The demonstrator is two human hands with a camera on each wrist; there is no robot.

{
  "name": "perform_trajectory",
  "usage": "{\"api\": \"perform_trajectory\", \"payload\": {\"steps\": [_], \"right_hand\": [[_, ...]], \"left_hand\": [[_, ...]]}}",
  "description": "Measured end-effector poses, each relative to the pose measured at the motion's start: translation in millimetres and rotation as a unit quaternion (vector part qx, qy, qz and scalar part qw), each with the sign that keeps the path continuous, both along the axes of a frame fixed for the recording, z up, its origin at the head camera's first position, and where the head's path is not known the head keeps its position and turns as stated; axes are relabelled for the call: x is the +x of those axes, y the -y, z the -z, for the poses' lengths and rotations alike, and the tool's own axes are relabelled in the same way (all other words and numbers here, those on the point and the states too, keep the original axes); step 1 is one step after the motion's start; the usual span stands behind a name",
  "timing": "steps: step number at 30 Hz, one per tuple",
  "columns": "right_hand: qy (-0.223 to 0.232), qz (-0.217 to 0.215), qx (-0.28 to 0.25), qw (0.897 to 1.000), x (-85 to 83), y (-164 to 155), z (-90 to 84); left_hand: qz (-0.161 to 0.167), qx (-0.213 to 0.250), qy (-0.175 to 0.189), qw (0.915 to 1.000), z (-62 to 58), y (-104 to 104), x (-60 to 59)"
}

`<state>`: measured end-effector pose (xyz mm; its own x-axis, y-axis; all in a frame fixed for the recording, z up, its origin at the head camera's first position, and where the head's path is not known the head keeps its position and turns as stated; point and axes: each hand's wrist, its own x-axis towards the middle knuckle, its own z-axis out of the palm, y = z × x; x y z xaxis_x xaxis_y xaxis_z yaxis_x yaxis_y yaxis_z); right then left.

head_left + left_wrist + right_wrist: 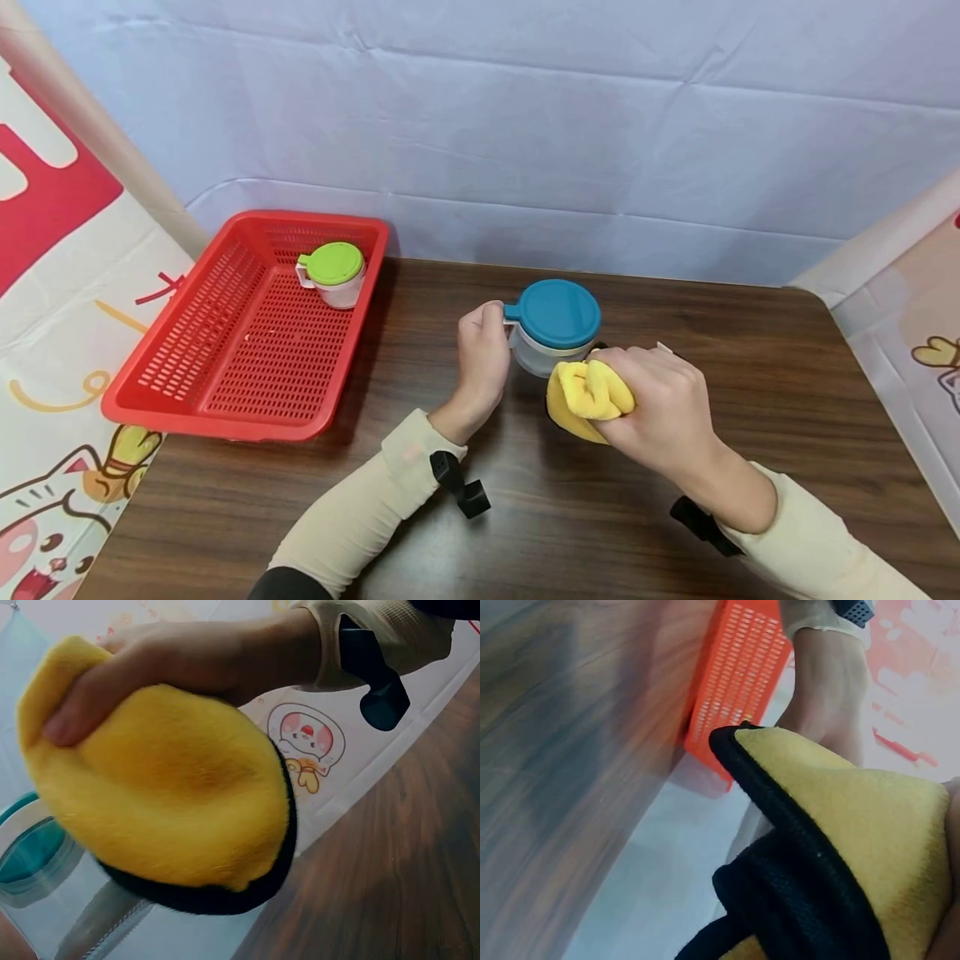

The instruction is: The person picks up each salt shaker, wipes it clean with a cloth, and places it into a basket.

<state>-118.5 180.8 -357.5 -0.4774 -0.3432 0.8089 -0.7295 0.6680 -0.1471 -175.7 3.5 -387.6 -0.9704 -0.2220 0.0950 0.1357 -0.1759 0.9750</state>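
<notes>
A clear cup with a teal lid (pixel 555 315) stands on the dark wooden table (pixel 750 350). My left hand (pixel 489 327) pinches the cup's handle at its left side. My right hand (pixel 651 402) grips a bunched yellow cloth (pixel 587 395) with a black edge and holds it against the cup's lower right side. The left wrist view fills with the yellow cloth (pixel 165 795) under the right hand's fingers (pixel 82 705), the teal lid (pixel 28 851) at the left edge. In the right wrist view the cloth (pixel 855 817) hides the cup, and the left forearm (pixel 826 682) shows behind it.
A red slotted basket (pixel 225 427) sits at the table's left, also in the right wrist view (pixel 735 682). Inside its far corner stands a small white cup with a green lid (pixel 335 267). A pale backdrop hangs behind the table.
</notes>
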Motion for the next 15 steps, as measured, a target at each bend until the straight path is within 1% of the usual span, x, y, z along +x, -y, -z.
{"api": "perform_trajectory", "payload": {"steps": [9, 15], "right_hand": [[-0.014, 0.005, 0.008, 1.000, -3.3, 21, -9.3], [-0.009, 0.018, 0.008, 1.000, -5.0, 29, -11.8]], "left_hand": [[-0.004, -0.003, 0.001, 1.0000, 1.0, -4, 0.6], [0.010, 0.000, -0.020, 0.9998, 2.4, -5, 1.2]]}}
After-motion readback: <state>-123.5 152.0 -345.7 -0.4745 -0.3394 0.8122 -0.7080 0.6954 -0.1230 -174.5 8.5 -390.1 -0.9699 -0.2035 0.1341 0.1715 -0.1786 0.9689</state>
